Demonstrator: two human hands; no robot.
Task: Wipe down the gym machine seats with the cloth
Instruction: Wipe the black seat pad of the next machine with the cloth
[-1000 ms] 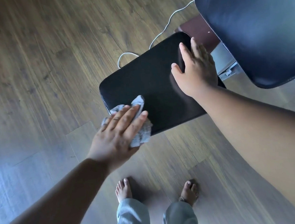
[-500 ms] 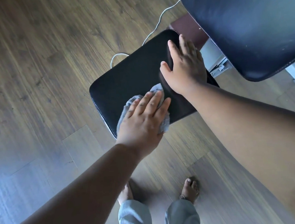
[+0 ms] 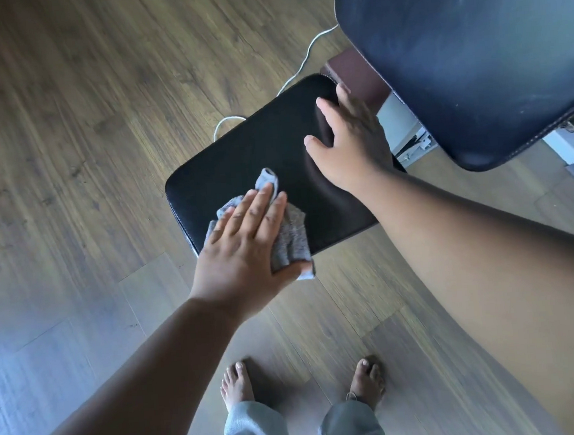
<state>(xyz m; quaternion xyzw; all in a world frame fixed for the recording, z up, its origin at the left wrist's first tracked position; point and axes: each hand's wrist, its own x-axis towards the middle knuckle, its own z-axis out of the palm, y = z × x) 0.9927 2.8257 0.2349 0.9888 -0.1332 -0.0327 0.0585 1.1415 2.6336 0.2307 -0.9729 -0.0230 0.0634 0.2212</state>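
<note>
A black padded seat (image 3: 249, 151) of the gym machine lies below me, in the middle of the head view. My left hand (image 3: 243, 248) presses a crumpled grey cloth (image 3: 291, 241) flat onto the seat's near edge, fingers spread over it. My right hand (image 3: 352, 143) rests palm down on the seat's right side, fingers apart and holding nothing. A larger dark backrest pad (image 3: 472, 55) with pale smears fills the upper right.
A white cable (image 3: 304, 61) runs over the wooden floor (image 3: 66, 131) behind the seat. The machine's white metal frame (image 3: 405, 129) and a dark red part (image 3: 353, 71) sit between seat and backrest. My bare feet (image 3: 237, 382) stand close to the seat.
My left hand slid the cloth from the seat's near left corner to the right, then back a little toward the near edge. My right hand stayed planted on the seat.
</note>
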